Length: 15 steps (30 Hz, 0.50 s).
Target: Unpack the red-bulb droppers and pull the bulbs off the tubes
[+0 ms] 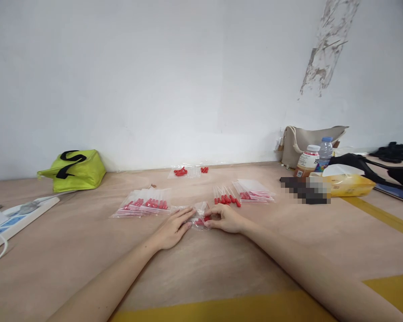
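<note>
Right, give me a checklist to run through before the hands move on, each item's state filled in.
1. Left hand on the clear bag: ok, its fingers rest at the bag's left side.
2. Right hand at the bag: ok, thumb and fingers are at its right side.
3. Bag sealed: cannot tell, the hands hide part of it.
4. Loose red-tipped sticks within reach: ok, they seem to lie just beyond the right hand.
5. White-capped bottle upright and apart from the hands: ok.
</note>
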Each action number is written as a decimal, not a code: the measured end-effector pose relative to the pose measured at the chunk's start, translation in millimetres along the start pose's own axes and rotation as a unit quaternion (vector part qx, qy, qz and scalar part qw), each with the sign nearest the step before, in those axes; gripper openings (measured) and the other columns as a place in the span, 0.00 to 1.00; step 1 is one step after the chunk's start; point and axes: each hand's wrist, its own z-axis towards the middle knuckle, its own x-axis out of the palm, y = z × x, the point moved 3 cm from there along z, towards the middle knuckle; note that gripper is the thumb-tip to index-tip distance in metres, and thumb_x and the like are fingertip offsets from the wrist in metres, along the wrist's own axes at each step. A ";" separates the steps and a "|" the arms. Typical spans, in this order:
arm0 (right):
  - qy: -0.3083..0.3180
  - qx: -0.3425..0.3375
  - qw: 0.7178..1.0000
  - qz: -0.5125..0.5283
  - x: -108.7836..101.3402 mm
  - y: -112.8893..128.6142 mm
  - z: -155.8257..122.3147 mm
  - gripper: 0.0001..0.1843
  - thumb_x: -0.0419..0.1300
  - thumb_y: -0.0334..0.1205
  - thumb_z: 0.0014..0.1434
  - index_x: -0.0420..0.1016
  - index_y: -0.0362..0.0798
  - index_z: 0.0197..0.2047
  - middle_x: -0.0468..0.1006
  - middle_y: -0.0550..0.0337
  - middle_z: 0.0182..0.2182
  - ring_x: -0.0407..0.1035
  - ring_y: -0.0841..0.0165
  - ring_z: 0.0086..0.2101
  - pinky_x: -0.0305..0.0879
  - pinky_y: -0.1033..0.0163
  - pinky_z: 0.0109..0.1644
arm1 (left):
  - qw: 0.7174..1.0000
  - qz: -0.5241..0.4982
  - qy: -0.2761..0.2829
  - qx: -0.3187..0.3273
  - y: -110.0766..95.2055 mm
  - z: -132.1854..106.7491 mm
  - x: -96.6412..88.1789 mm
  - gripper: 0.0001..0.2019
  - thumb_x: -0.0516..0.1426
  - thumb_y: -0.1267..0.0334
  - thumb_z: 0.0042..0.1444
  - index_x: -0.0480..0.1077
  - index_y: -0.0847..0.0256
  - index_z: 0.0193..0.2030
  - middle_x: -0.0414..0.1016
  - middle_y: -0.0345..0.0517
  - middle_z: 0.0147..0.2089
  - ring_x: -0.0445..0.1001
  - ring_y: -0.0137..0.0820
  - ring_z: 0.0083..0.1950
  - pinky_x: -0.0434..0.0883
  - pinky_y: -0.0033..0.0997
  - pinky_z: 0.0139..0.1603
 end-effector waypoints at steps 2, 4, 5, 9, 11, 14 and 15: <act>0.008 0.009 1.000 0.009 0.3 1.2 1.6 0.21 0.61 0.47 0.47 0.72 0.48 0.45 0.74 0.60 0.36 0.67 0.69 0.34 0.61 0.66 0.38 | 1.000 -0.008 -0.013 -0.004 0.2 0.8 0.5 0.20 0.44 0.58 0.61 0.54 0.53 0.61 0.54 0.43 0.63 0.52 0.34 0.63 0.53 0.43 0.62; 0.019 0.003 1.000 -0.016 1.4 4.9 4.2 0.22 0.64 0.47 0.43 0.73 0.48 0.42 0.73 0.61 0.35 0.66 0.69 0.34 0.61 0.67 0.36 | 1.000 -0.015 -0.025 -0.005 0.8 1.6 1.2 0.20 0.45 0.59 0.61 0.54 0.53 0.60 0.54 0.43 0.63 0.54 0.34 0.63 0.54 0.42 0.61; 0.024 0.001 0.999 -0.035 2.2 7.0 5.6 0.21 0.65 0.48 0.41 0.73 0.48 0.39 0.72 0.61 0.34 0.65 0.70 0.33 0.60 0.67 0.35 | 0.999 -0.016 -0.028 -0.006 1.0 1.9 1.6 0.20 0.45 0.59 0.61 0.54 0.53 0.60 0.55 0.43 0.63 0.54 0.34 0.62 0.54 0.42 0.61; 0.009 0.049 0.996 -0.077 4.9 12.3 8.3 0.15 0.64 0.43 0.44 0.69 0.45 0.33 0.68 0.63 0.26 0.62 0.73 0.26 0.56 0.69 0.28 | 1.000 -0.008 -0.013 -0.006 -0.4 1.9 1.9 0.21 0.45 0.59 0.60 0.53 0.52 0.61 0.54 0.42 0.63 0.52 0.34 0.63 0.53 0.43 0.62; 0.001 0.068 0.994 -0.083 5.6 13.7 7.3 0.13 0.61 0.41 0.47 0.65 0.45 0.34 0.67 0.64 0.24 0.60 0.74 0.25 0.54 0.69 0.26 | 1.000 -0.004 -0.002 -0.007 -1.4 1.3 1.0 0.22 0.45 0.60 0.60 0.52 0.51 0.62 0.54 0.42 0.63 0.51 0.34 0.63 0.53 0.43 0.62; -0.007 0.070 0.993 -0.090 4.2 15.2 4.7 0.10 0.57 0.39 0.50 0.60 0.46 0.34 0.65 0.66 0.23 0.59 0.74 0.23 0.52 0.70 0.25 | 1.000 -0.010 -0.004 -0.007 -1.7 0.5 -1.6 0.23 0.46 0.60 0.59 0.50 0.52 0.62 0.53 0.42 0.63 0.51 0.35 0.63 0.53 0.42 0.62; -0.011 0.064 0.994 -0.088 2.9 15.7 4.0 0.09 0.57 0.38 0.51 0.59 0.47 0.34 0.65 0.66 0.23 0.59 0.74 0.23 0.52 0.69 0.25 | 1.000 -0.014 -0.005 -0.004 -1.6 0.2 -2.3 0.24 0.47 0.60 0.59 0.49 0.52 0.62 0.53 0.42 0.64 0.52 0.35 0.63 0.53 0.41 0.62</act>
